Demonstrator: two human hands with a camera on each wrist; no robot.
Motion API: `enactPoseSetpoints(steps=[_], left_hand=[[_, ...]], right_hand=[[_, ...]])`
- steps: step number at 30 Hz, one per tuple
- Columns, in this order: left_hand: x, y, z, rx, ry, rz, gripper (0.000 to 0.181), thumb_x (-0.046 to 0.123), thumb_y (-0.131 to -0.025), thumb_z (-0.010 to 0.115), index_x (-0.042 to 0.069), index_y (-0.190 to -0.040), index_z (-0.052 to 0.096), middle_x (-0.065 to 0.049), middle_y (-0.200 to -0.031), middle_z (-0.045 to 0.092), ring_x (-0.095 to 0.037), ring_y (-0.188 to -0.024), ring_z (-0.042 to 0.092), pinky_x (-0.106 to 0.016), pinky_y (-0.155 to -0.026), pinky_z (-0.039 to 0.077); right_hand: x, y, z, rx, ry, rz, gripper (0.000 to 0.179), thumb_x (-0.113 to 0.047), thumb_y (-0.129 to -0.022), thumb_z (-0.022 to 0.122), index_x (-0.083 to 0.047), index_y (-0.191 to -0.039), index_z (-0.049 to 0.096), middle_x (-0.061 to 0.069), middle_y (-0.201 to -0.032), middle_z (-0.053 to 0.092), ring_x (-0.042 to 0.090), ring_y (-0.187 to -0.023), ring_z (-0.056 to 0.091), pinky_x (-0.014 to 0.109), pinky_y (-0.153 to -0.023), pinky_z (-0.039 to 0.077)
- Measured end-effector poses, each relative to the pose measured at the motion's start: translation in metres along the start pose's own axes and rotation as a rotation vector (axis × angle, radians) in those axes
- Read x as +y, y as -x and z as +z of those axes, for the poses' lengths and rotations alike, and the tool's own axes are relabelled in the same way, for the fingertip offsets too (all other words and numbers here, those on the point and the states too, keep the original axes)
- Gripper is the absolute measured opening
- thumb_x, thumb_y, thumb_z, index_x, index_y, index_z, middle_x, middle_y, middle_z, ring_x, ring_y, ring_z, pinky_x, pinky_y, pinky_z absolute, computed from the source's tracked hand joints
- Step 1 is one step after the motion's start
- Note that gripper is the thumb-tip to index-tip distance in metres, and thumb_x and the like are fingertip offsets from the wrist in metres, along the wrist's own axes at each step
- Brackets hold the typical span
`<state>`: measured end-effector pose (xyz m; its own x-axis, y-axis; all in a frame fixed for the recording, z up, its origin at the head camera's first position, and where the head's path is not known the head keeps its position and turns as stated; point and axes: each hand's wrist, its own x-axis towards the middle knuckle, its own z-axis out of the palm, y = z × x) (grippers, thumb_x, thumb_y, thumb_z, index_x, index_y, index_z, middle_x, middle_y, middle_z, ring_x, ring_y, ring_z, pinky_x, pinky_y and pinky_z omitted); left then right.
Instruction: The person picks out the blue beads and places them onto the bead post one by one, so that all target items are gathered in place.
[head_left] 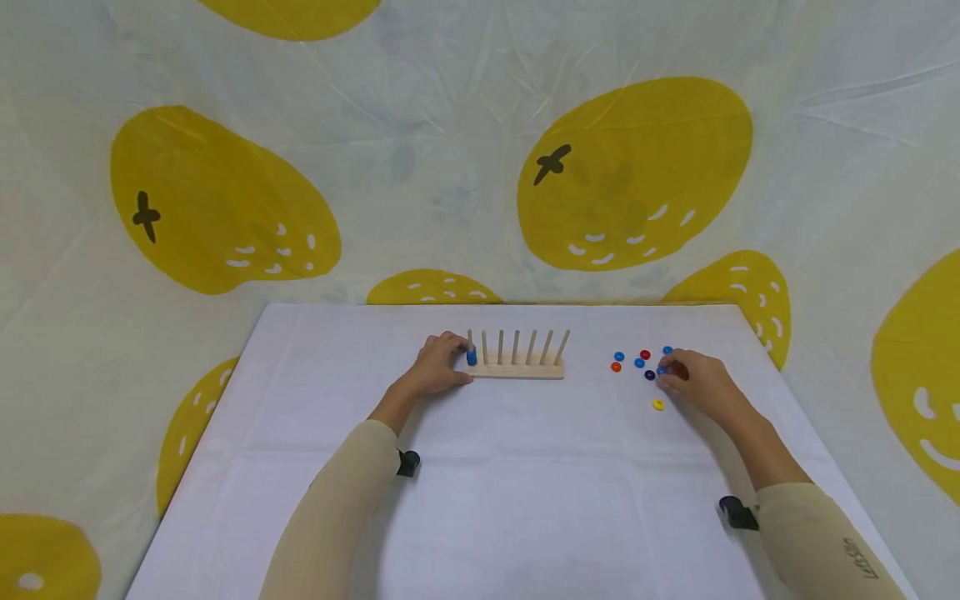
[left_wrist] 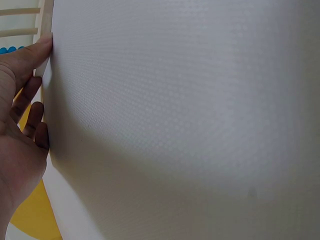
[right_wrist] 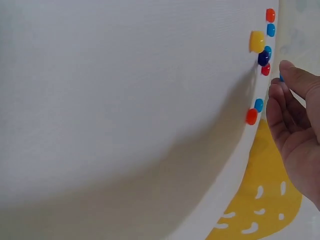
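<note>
A wooden peg rack [head_left: 517,372] with a row of several upright pegs stands toward the back of the table. Blue beads [head_left: 471,357] are stacked on its leftmost peg. My left hand [head_left: 437,364] grips the rack's left end, the thumb at the front edge and the fingers behind. Off to the right, my right hand [head_left: 701,382] pinches a blue bead [right_wrist: 281,78] between thumb and fingertips, raised above the table. Around it lie loose beads: a yellow one [head_left: 658,405], a dark purple one [head_left: 649,376], a red one [head_left: 645,355], an orange one [head_left: 617,367] and several blue.
A white cloth covers the table [head_left: 517,500]. Behind it hangs a pale curtain [head_left: 442,167] printed with yellow fruit. In the right wrist view, an orange-red bead [right_wrist: 252,117] and a blue bead [right_wrist: 258,105] lie close by the right hand.
</note>
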<state>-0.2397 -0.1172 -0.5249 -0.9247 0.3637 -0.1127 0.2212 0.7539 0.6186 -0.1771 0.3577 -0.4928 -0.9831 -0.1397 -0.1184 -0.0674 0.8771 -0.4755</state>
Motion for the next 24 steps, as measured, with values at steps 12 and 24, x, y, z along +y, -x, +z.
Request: enactPoseSetpoints(steps=[12,24], left_hand=[[0.001,0.000,-0.001,0.012,-0.009,0.013,0.052,0.023,-0.083,0.088,0.012,-0.128,0.065,-0.009,-0.135,0.061,-0.030,-0.125,0.047,-0.046,-0.111,0.039],[0.002,0.002,-0.001,0.004,-0.003,0.002,0.055,0.024,-0.083,0.088,0.011,-0.131,0.064,-0.008,-0.137,0.060,-0.030,-0.126,0.046,-0.047,-0.112,0.039]], right_hand=[[-0.037,-0.010,-0.014,0.098,0.005,-0.118,0.027,-0.014,-0.096,0.073,-0.005,-0.121,0.067,0.011,-0.104,0.068,0.026,-0.092,0.058,0.038,-0.081,0.056],[-0.090,-0.028,-0.018,0.150,-0.017,-0.278,0.024,-0.012,-0.095,0.075,-0.005,-0.117,0.069,0.007,-0.098,0.069,0.022,-0.088,0.060,0.026,-0.075,0.054]])
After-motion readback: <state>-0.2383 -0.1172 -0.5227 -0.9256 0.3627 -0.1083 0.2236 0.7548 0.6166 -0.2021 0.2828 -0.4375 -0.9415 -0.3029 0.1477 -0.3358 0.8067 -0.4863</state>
